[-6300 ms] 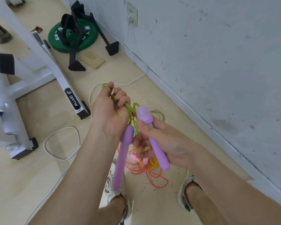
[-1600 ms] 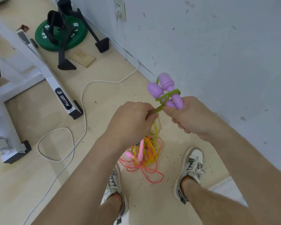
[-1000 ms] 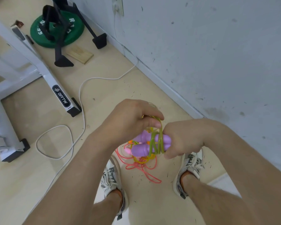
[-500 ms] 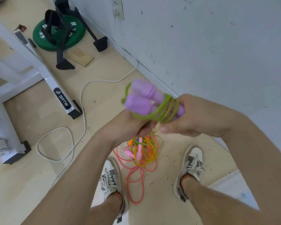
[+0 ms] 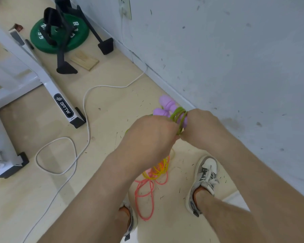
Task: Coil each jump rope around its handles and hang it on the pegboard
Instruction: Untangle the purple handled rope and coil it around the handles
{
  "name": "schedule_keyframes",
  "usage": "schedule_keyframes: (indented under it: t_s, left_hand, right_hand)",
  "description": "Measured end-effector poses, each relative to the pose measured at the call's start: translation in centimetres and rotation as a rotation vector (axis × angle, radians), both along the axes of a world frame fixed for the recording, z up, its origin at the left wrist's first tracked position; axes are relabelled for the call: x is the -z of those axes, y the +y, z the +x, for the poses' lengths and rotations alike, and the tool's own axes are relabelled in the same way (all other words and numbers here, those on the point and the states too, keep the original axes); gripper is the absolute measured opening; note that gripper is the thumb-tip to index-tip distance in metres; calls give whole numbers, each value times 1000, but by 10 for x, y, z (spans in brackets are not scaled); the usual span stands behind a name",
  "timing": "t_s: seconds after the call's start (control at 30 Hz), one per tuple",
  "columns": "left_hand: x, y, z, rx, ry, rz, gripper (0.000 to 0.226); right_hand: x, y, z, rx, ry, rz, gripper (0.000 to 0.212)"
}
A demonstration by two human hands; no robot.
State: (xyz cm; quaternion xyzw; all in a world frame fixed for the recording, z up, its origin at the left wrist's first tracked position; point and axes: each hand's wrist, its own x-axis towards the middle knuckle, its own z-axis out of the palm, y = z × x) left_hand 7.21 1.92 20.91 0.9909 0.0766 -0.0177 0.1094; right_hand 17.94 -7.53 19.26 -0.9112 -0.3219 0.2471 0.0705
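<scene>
- The right hand [image 5: 201, 126] is gripping the pair of purple handles [image 5: 166, 107], its fingers curled round their lower parts so that only the rounded tops are sticking out up and to the left of its knuckles.
- The green rope [image 5: 180, 118] is sitting in several tight coils around both handles, right against the right hand's thumb side.
- The left hand [image 5: 150, 136] is pressing up against the right hand, back toward the camera and fingers curled in. It is pinching the green rope just beside the coils, though its fingertips are hidden.
- A short bit of green is showing at the far left edge of the left hand.
- Below both hands, a pile of yellow and orange ropes [image 5: 157, 170] is lying on the floor, with a pink rope [image 5: 145, 195] trailing from it toward the camera.
- The right shoe [image 5: 204, 178] is standing under the right forearm, and the left shoe [image 5: 130, 220] is peeking out beneath the left forearm.
- Left of the left hand, a white cable [image 5: 85, 120] is looping across the floor.
- Well beyond the hands to the left, a white frame [image 5: 47, 85] and a green weight plate [image 5: 79, 37] are resting on the floor.
</scene>
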Motion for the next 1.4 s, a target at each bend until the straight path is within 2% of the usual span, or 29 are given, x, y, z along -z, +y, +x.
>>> schedule_keyframes:
  t_s: [0.07,0.13,0.23,0.3,0.37,0.43,0.53,0.6,0.7,0.77,0.8,0.87,0.9,0.93,1.0,1.03,1.13,1.23,1.33,1.4]
  left_hand:
    - [6,11,-3,85,-147,-17,11]
    - [8,20,-8,106,-218,-84,13]
    - [5,26,-12,51,-182,-276,14]
    - [7,30,-14,-18,-163,-393,12]
    - [6,34,-17,-147,-120,-584,18]
    - [1,41,-18,-241,-53,-809,13]
    - [-4,54,-22,-228,98,-1061,8]
    - [-7,60,-27,-189,150,-1228,12]
    - [-9,59,-26,-181,249,-1376,22]
    - [12,61,-27,-289,272,-1458,11]
    - [25,64,-28,-430,236,-1476,8]
    - [53,71,-37,-682,68,-1364,25]
    - [56,70,-38,-753,-11,-1288,18]
    - [51,64,-36,-715,-41,-1187,11]
    - [30,42,-24,-478,-57,-1091,15]
    - [19,30,-18,-425,-49,-1110,17]
    - [15,26,-11,-458,-100,-1089,34]
    - [12,23,-11,-433,-32,-980,35]
    - [8,25,-11,-372,-15,-664,31]
    - [3,33,-16,-323,0,-445,25]
  right_hand:
    - [3,3,-9,-141,26,-59,28]
    - [5,6,-16,-233,54,-93,26]
    - [9,8,-20,-380,78,-105,7]
    - [5,6,-21,-481,138,-123,16]
    - [-6,6,-21,-536,242,-115,38]
    - [-22,5,-22,-516,421,-88,47]
    - [-41,7,-26,-497,659,21,38]
    - [-48,7,-26,-496,775,98,45]
    - [-53,4,-23,-485,959,182,35]
    - [-54,1,-19,-412,1019,289,29]
    - [-52,0,-17,-350,1024,352,34]
    - [-45,-1,-12,-235,974,454,56]
    - [-41,0,-10,-190,947,490,66]
    - [-39,0,-9,-150,933,514,73]
    - [-35,2,-10,-71,913,540,78]
    - [-33,3,-10,-21,878,544,79]
    - [-30,3,-5,195,752,631,81]
    - [-28,5,-2,341,694,706,82]
    - [-24,7,-5,402,615,685,82]
    - [-21,6,2,447,496,667,78]
